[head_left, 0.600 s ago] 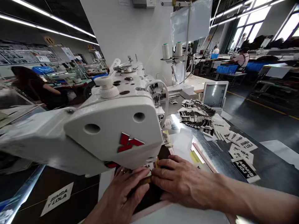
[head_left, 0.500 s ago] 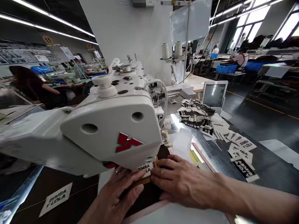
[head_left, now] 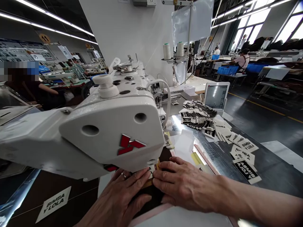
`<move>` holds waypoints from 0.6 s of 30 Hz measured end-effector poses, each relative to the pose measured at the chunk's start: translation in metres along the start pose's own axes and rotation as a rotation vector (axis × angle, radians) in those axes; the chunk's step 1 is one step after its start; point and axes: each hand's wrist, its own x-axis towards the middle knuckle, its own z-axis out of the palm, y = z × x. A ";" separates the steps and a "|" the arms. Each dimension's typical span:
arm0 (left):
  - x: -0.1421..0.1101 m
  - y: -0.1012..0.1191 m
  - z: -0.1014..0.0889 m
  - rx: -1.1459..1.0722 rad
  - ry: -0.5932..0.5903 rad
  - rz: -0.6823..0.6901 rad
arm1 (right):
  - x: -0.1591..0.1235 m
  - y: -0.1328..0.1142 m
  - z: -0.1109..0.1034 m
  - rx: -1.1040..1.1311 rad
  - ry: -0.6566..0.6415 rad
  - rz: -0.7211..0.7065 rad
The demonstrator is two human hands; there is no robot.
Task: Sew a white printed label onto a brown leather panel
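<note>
A white industrial sewing machine head [head_left: 111, 132] with a red logo fills the left middle of the view. Below its needle end lies a dark brown fabric piece [head_left: 151, 198] with a white printed label [head_left: 151, 170] on it, mostly hidden by my fingers. A narrow yellow strip [head_left: 149, 183] runs along the label's lower edge. My left hand [head_left: 120, 197], wearing a ring, presses the fabric from the left. My right hand [head_left: 182, 186] presses it from the right, its fingertips almost meeting those of my left hand. The needle itself is hidden.
A metal worktable [head_left: 220, 157] to the right holds a heap of black-and-white labels [head_left: 199, 115], loose BIMBA Y LOLA labels [head_left: 243, 151] and a small screen [head_left: 216, 96]. Thread cones [head_left: 171, 51] stand behind the machine. Co-workers sit at distant stations.
My left hand has moved up and right, covering more of the label that showed half a second ago. The view has drifted slightly, and my right hand stays nearly still.
</note>
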 end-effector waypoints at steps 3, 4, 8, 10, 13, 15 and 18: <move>-0.002 -0.003 0.003 0.000 0.012 0.042 | 0.001 -0.001 -0.001 -0.003 0.010 -0.006; -0.002 -0.004 0.003 0.005 0.019 0.069 | 0.001 -0.001 -0.002 0.000 0.013 -0.009; -0.002 -0.007 0.002 0.047 0.029 0.100 | 0.001 -0.001 -0.003 0.022 0.009 -0.006; -0.001 -0.008 0.003 0.053 0.027 0.097 | 0.000 -0.001 -0.003 0.029 0.000 -0.002; -0.002 -0.009 0.005 0.055 0.019 0.100 | 0.000 0.000 -0.001 0.020 -0.003 -0.001; -0.004 -0.009 0.008 0.062 0.012 0.100 | 0.000 0.000 -0.001 0.005 0.005 -0.005; -0.007 -0.009 0.012 0.081 0.017 0.082 | -0.001 -0.002 -0.005 -0.016 0.026 -0.029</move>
